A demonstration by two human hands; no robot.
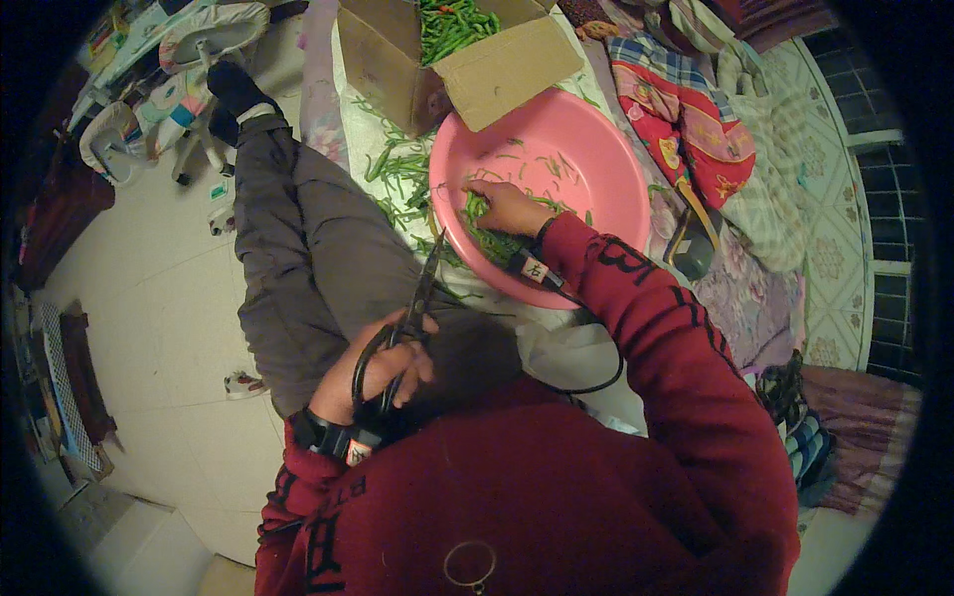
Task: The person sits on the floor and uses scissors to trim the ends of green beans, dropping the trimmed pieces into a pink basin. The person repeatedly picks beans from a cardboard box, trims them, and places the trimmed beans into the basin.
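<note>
My left hand [391,365] grips a pair of dark metal scissors [417,305] over my lap; its fingers are around the handles and the blades point up toward the basin's rim. Inside the pink plastic basin [622,175], my right hand [514,208] has its fingers around some slender green chili peppers [475,207] at the near left side. Part of this bunch is hidden under the hand. Thin green pieces lie scattered across the basin's floor.
Behind the basin stands an open cardboard box [514,71] holding many green chilies [458,30]; one flap overhangs the basin. Loose chilies [402,164] lie on a white sheet left of the basin. At right are a red patterned cloth [704,141] and a dark object with a yellow strap [693,242].
</note>
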